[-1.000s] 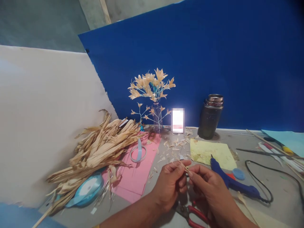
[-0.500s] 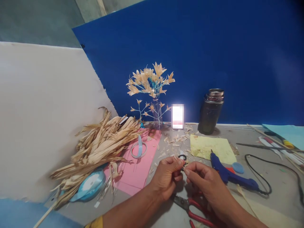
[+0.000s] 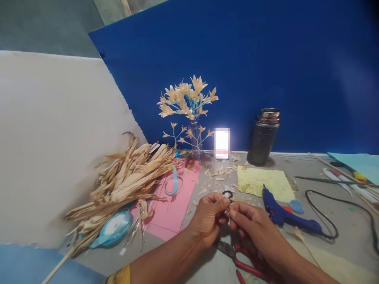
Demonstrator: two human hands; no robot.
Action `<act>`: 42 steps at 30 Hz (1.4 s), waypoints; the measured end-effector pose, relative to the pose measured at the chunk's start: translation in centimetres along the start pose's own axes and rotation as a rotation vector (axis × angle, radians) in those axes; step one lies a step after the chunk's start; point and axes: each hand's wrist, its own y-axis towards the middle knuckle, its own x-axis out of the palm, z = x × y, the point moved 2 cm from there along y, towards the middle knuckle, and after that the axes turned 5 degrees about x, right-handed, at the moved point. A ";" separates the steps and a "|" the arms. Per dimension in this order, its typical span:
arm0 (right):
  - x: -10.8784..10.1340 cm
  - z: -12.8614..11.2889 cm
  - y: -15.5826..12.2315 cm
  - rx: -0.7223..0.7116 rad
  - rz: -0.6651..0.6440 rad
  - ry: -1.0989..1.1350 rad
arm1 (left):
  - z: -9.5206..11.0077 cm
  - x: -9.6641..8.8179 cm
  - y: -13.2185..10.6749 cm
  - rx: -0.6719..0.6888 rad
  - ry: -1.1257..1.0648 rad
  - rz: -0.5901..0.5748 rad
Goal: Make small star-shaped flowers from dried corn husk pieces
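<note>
My left hand (image 3: 209, 219) is closed in a pinch, thumb against fingers, on a small pale piece that looks like corn husk (image 3: 219, 196); most of it is hidden by the fingers. Close beside it, my right hand (image 3: 247, 221) also pinches at this piece, fingertips nearly touching the left ones. A black loop like a scissor handle (image 3: 227, 192) shows just behind my fingertips. Below the hands lie red-handled cutters (image 3: 226, 248), partly covered by my right hand and wrist. To the right rests a blue glue gun (image 3: 276, 211) with a black cord.
Dried corn husks (image 3: 130, 177) are heaped at left over a roll of blue ribbon (image 3: 114, 228). Pink paper (image 3: 185, 197) carries a tape ring (image 3: 181, 185). Husk flowers (image 3: 189, 98) stand at the back, near a dark flask (image 3: 263, 138). Yellow paper (image 3: 266, 177) lies before the flask.
My right hand has shifted slightly left, bringing its fingertips closer to my left hand. The view has tilted a little; objects on the table look unmoved.
</note>
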 end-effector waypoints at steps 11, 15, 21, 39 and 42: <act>0.0 -1.3 -0.4 -0.073 0.000 -0.022 | -0.6 0.2 -0.5 -0.044 0.036 -0.028; -0.3 -1.4 -0.6 -0.080 -0.053 -0.034 | -0.6 0.4 -0.5 -0.022 0.027 -0.073; -0.9 -1.7 -0.6 -0.081 0.016 0.035 | -0.4 0.4 -0.9 0.055 0.080 -0.026; -0.8 -1.6 -0.5 -0.188 0.152 0.048 | -1.0 0.6 -1.1 0.049 0.115 -0.052; -0.7 -1.5 -0.5 -0.194 0.154 0.006 | -1.1 0.6 -0.9 0.036 0.047 -0.055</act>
